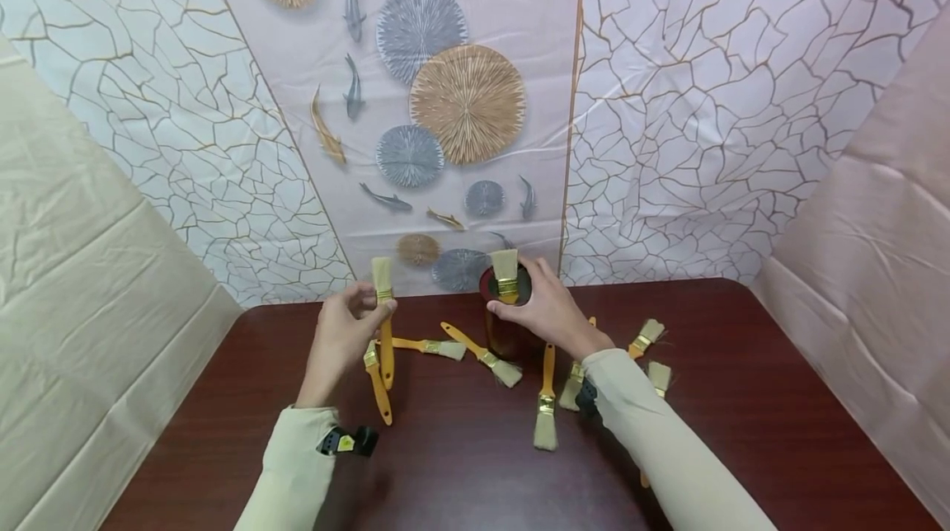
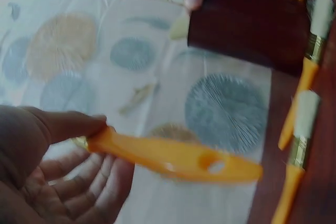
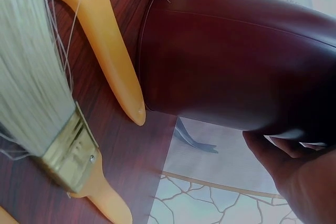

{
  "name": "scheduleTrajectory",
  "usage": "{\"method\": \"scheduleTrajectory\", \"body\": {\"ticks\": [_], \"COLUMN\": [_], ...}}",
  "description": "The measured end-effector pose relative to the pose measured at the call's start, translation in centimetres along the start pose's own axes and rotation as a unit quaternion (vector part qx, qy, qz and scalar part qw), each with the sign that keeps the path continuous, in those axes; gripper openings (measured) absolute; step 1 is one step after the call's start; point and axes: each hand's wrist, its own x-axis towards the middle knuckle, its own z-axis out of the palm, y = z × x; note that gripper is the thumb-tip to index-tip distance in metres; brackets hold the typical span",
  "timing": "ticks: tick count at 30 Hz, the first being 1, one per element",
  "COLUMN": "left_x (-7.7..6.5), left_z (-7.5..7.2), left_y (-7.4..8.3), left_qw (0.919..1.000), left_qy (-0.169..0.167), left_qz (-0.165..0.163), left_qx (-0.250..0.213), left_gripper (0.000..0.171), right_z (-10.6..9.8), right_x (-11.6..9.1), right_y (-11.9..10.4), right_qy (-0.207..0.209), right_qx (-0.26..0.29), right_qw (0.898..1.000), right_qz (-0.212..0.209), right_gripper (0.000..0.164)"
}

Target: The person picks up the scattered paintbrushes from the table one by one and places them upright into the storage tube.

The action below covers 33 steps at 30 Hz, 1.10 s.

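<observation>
My left hand pinches a paintbrush between thumb and fingers, bristles up, its orange handle hanging down. In the left wrist view, the handle of this paintbrush shows a hole near its end. My right hand grips a dark red cylindrical cup near the rim, thumb at the front. One paintbrush stands in the cup with its pale bristles above the rim. The right wrist view shows the cup upright beside loose brushes, with my fingers against its wall.
Several loose paintbrushes lie on the dark wood table. One brush is below my left hand, another in front of the cup, and a third by my right forearm. Patterned cloth hangs behind the table.
</observation>
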Motion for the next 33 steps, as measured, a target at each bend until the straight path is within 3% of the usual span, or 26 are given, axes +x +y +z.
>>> {"method": "scheduleTrajectory", "body": {"ticks": [8, 19, 27, 33], "left_x": [1.5, 4.2, 6.5, 7.5], "left_z": [2.1, 4.6, 7.1, 8.9], "left_y": [4.8, 10.3, 12.0, 11.3], "left_qw": [0.9942, 0.9828, 0.9748, 0.9766], "left_qy": [-0.044, -0.061, -0.082, -0.097], "left_qz": [0.094, 0.167, 0.200, 0.189], "left_qx": [-0.028, -0.050, -0.057, -0.034], "left_gripper": [0.037, 0.034, 0.031, 0.027], "right_z": [-0.1, -0.2, -0.3, -0.1], "right_x": [0.0, -0.1, -0.2, -0.2], "right_y": [0.1, -0.1, -0.1, -0.1], "right_qy": [0.000, -0.005, -0.002, -0.003], "right_qx": [0.002, -0.002, -0.005, -0.007], "right_qw": [1.000, 1.000, 1.000, 1.000], "right_qz": [-0.003, 0.002, 0.005, 0.002], "right_gripper": [0.106, 0.110, 0.113, 0.108]}}
